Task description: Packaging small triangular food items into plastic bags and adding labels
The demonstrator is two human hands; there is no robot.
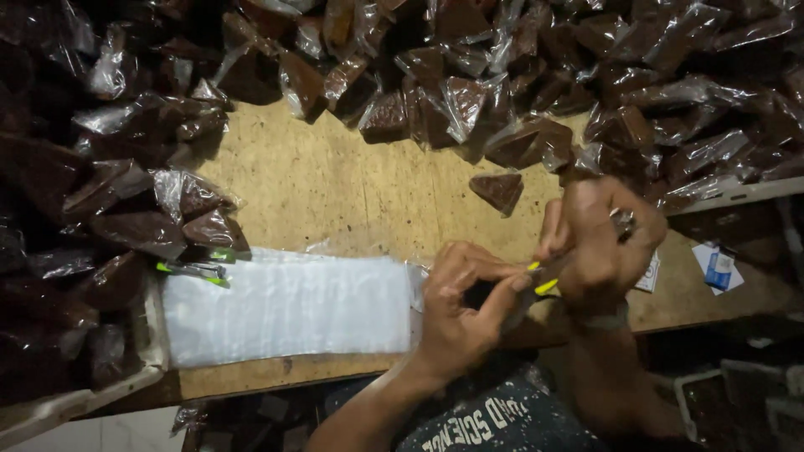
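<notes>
Head view: two bare hands meet over a plywood table point(335, 184) ringed with bagged brown blocks.

Left hand point(461, 314) curls its fingers narrowly around a dark piece that is mostly hidden, just right of a flat stack of clear plastic bags point(285, 305). Right hand point(599, 243) is closed around a small yellow-tipped tool point(544, 280), touching the left fingertips. One unwrapped brown wedge point(498, 191) lies on the board just above the hands. Heaps of wrapped brown blocks point(536, 92) crowd the far and left edges.
</notes>
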